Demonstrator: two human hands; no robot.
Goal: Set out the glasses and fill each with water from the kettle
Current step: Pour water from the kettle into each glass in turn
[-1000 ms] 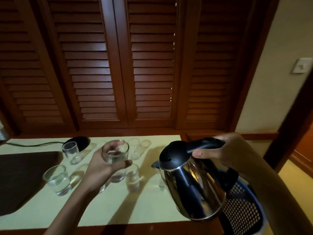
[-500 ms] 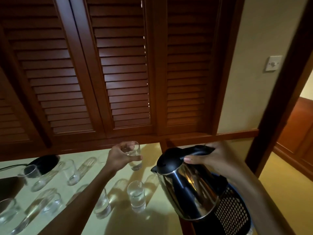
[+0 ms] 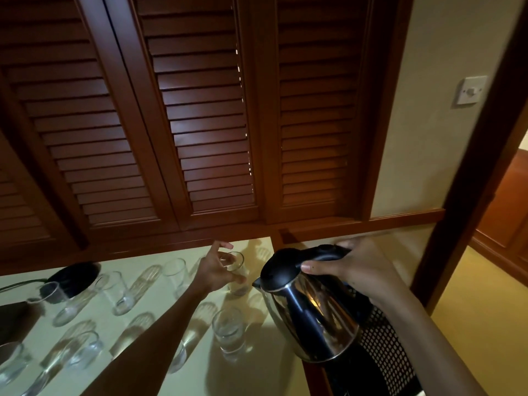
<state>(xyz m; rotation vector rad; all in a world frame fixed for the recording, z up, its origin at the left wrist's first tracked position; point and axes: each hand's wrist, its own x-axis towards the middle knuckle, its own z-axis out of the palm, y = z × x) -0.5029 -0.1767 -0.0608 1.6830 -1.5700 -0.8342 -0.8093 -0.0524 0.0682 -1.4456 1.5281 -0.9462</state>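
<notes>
My left hand (image 3: pixel 215 268) reaches to the far right corner of the pale table (image 3: pixel 257 364), where a small clear glass (image 3: pixel 237 262) stands. The fingers are spread and lifted off the glass; only the thumb lies against its lower part. My right hand (image 3: pixel 351 267) grips the black handle of the steel kettle (image 3: pixel 310 318), held upright in the air just right of that glass, with the lid down. Several more glasses stand in two rows, among them one with water (image 3: pixel 228 331) in front and an empty one (image 3: pixel 175 271) at the back.
The kettle's black base (image 3: pixel 73 277) with its cord sits at the back left. A dark mat (image 3: pixel 13 318) covers the table's left end. A black mesh basket (image 3: pixel 384 355) stands below the kettle, off the table's right edge. Louvred wooden doors (image 3: pixel 200 124) rise behind the table.
My left hand carried the glass to the back right, set it on the table and spread its fingers. The kettle stayed in my right hand. My view swung to the right and upward.
</notes>
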